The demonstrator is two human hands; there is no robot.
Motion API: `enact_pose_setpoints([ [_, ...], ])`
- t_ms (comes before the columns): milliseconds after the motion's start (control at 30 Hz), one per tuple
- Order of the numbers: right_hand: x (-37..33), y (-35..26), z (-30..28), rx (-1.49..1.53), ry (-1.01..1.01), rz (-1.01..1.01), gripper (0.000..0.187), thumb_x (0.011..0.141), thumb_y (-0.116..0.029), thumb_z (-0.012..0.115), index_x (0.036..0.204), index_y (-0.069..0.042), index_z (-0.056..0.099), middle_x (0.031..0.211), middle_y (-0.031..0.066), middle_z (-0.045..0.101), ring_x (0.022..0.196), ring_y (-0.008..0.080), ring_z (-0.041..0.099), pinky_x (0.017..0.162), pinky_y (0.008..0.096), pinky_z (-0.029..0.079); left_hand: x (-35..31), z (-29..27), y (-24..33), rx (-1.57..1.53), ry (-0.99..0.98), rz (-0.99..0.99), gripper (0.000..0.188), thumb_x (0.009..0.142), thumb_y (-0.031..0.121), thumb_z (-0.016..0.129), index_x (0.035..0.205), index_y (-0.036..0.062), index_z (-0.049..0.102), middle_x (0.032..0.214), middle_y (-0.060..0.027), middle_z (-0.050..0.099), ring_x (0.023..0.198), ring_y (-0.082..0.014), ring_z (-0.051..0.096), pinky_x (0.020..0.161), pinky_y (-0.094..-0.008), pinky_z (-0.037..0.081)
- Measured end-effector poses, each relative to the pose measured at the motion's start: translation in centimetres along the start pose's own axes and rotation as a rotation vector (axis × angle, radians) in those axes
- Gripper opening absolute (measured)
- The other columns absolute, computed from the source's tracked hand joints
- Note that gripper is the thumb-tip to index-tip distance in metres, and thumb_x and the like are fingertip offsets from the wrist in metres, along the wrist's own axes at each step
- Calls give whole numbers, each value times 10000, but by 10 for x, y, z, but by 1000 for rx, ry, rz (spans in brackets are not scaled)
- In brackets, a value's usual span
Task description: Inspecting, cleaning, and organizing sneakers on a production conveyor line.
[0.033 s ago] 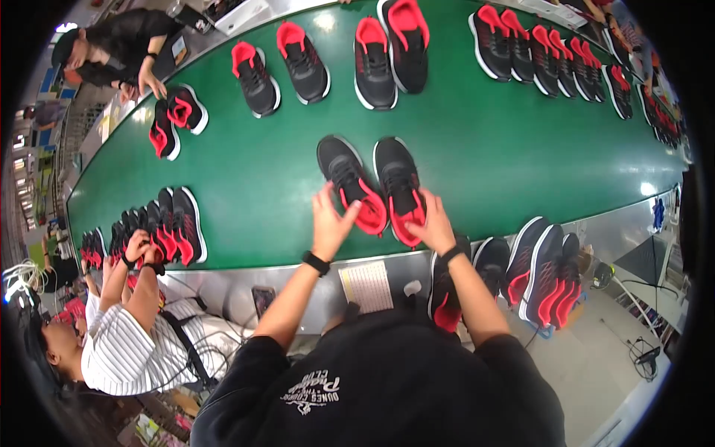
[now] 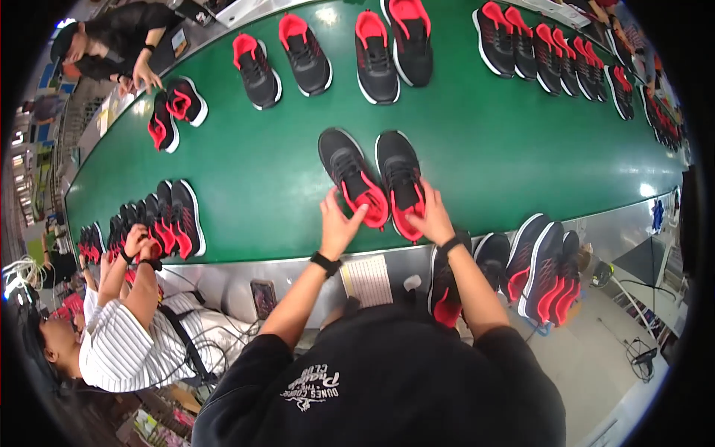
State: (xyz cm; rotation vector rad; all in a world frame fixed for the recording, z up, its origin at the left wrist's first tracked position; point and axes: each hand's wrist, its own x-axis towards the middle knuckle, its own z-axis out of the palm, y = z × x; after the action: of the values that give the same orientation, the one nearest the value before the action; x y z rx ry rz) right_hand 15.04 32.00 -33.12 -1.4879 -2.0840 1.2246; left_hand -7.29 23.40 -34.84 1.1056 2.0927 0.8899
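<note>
Two black sneakers with red linings lie side by side before me on the green work surface point(image 2: 491, 164), toes pointing away. My left hand point(image 2: 339, 226) grips the heel end of the left sneaker point(image 2: 341, 151), thumb over the red collar and fingers along its outer side. Around the heel of the right sneaker point(image 2: 397, 153) my right hand point(image 2: 434, 220) is closed, its thumb at the collar opening and its fingers on the outer side. The fingertips beneath the shoe edges are partly hidden. Both sneakers rest flat, heels close together.
Sneaker pairs stand along the far side, including a centre-back pair point(image 2: 377, 71) and a right-hand row point(image 2: 551, 63). More sneakers point(image 2: 540, 272) hang by my right arm. A co-worker in stripes point(image 2: 123, 343) handles shoes at left; another person point(image 2: 123, 41) reaches across from far left. A paper sheet point(image 2: 366, 281) lies near me.
The whole view has shifted slightly, so most things sit a little higher in the picture. Both hands stay at the same two sneakers, with only slight finger movement.
</note>
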Motion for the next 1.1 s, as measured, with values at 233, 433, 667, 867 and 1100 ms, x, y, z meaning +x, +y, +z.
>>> enact_pose_setpoints([
  [233, 13, 42, -3, 354, -24, 103, 662, 793, -12, 523, 1407, -67, 282, 1260, 176, 483, 1147, 295, 496, 1001, 355, 373, -9, 14, -5, -691, -58, -244, 731, 765, -65, 562, 1415, 55, 249, 1137, -83, 546, 926, -142, 560, 759, -264, 479],
  [433, -43, -48, -32, 1119, -135, 340, 459, 907, 0, 389, 1364, -23, 351, 1253, 74, 529, 1083, 157, 550, 935, 287, 436, -52, -75, 27, -1024, -506, -174, 656, 805, -105, 451, 1410, 49, 250, 1298, -89, 482, 1138, -158, 508, 956, -291, 416],
  [667, -108, -97, -19, 1705, -437, 244, 374, 970, -230, 463, 1248, 20, 483, 1204, 88, 574, 1042, 182, 587, 913, 308, 474, -127, -117, 61, -1354, -494, -238, 595, 822, 36, 531, 1379, 28, 323, 1316, -97, 465, 1190, -200, 486, 1002, -344, 399],
  [867, -159, -126, -34, 1495, -220, -26, 594, 863, -6, 464, 1410, -65, 242, 1317, 109, 459, 1159, 219, 511, 959, 333, 433, -187, -167, 88, -1431, -318, -25, 729, 746, 127, 615, 1392, 28, 292, 1327, -153, 457, 1176, -264, 502, 1002, -390, 419],
  [1100, -175, -154, -30, 647, 248, -707, 825, 708, 106, 605, 1387, -106, 186, 1329, 165, 384, 1230, 272, 413, 1038, 378, 327, -210, -165, 86, -631, 206, 667, 905, 650, -105, 613, 1445, 138, 256, 1365, -153, 306, 1250, -278, 397, 1033, -362, 341],
])
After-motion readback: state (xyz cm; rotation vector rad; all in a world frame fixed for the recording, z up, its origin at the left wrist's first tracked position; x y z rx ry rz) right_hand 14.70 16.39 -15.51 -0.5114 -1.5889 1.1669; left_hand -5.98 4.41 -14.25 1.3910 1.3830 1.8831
